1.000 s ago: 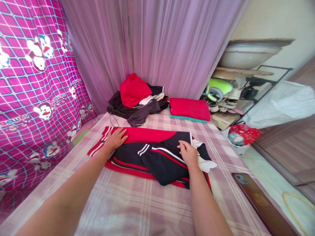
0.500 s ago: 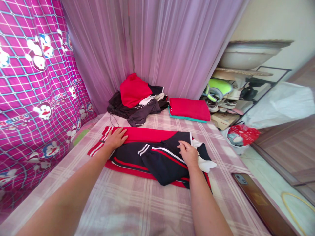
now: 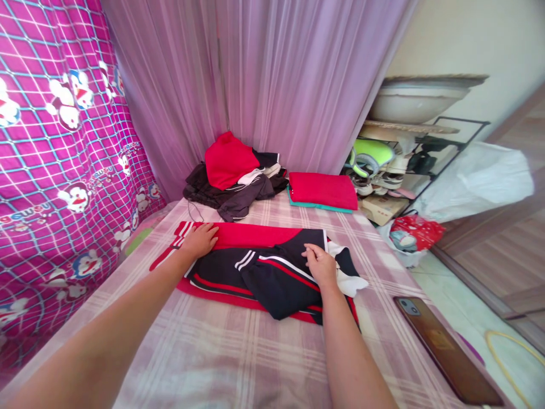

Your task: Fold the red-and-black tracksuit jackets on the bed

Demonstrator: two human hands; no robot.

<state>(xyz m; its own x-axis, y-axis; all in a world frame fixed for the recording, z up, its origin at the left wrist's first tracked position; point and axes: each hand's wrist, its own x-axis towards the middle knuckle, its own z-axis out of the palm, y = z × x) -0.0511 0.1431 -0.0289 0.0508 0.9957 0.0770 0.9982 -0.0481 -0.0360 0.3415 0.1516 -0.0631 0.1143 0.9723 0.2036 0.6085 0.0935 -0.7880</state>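
A partly folded jacket (image 3: pixel 272 287), black and red with white stripes, lies flat on the bed in front of me. Its striped cuffs and hem are at the left, its white collar at the right. My left hand (image 3: pixel 201 238) rests palm down near the striped hem, fingers spread on the red cloth. On the black shoulder part by the collar lies my right hand (image 3: pixel 320 263), its fingers loosely bent and slightly apart, gripping no cloth that I can see. One black sleeve is folded across the jacket's middle.
A rumpled clothes pile (image 3: pixel 232 170) sits by the curtain (image 3: pixel 264 74). Beside it are folded red and teal clothes (image 3: pixel 322 191). A phone (image 3: pixel 443 346) lies at the bed's right edge. Past that stand a shoe rack (image 3: pixel 426 170) and plastic bags (image 3: pixel 477 179).
The view has shifted slightly, so most things sit a little further left. Both hands stay at about the same places on the jacket, and its folds look the same.
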